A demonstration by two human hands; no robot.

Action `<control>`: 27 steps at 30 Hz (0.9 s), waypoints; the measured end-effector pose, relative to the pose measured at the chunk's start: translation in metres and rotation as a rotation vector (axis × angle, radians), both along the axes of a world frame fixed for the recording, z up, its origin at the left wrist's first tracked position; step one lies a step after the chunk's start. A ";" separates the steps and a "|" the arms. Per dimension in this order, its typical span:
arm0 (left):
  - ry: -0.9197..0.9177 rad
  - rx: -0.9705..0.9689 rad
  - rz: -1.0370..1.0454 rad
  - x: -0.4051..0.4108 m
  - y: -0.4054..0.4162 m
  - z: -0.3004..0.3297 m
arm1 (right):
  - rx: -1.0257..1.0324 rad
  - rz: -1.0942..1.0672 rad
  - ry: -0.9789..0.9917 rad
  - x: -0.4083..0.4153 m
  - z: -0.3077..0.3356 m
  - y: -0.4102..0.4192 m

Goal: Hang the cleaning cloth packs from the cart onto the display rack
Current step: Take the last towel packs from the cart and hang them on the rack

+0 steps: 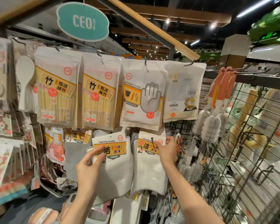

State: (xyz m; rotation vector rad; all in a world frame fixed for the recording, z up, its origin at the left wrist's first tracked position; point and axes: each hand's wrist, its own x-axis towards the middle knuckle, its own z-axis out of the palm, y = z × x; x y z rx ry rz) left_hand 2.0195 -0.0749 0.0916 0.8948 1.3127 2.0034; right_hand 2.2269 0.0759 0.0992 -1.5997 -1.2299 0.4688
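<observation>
The left hand (94,156) pinches a light, floppy cleaning cloth pack (111,160) by its stiff card header, while the right hand (166,149) pinches the hung pack (149,160).

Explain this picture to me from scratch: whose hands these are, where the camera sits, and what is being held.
There is no machine here. A person wears a camera on the head, so the one picture looks forward and down along their own arms at a shop display rack. The left hand pinches the card label of a cleaning cloth pack, holding it up in front of the rack. The right hand grips the label of a second cloth pack, which sits on a hook. Above hang chopstick packs and a glove pack. The cart is not clearly in view.
</observation>
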 end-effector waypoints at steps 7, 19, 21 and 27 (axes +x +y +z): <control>0.007 0.006 -0.006 -0.002 0.001 0.000 | -0.012 -0.062 -0.018 -0.006 0.000 0.009; 0.010 0.041 -0.031 0.002 -0.007 0.004 | -0.010 0.042 -0.226 0.007 -0.004 0.002; 0.012 0.056 -0.036 0.006 -0.009 0.005 | 0.002 0.107 -0.231 0.015 -0.006 -0.001; -0.021 0.088 -0.094 0.016 -0.012 0.009 | 0.055 0.237 -0.210 0.030 -0.003 -0.018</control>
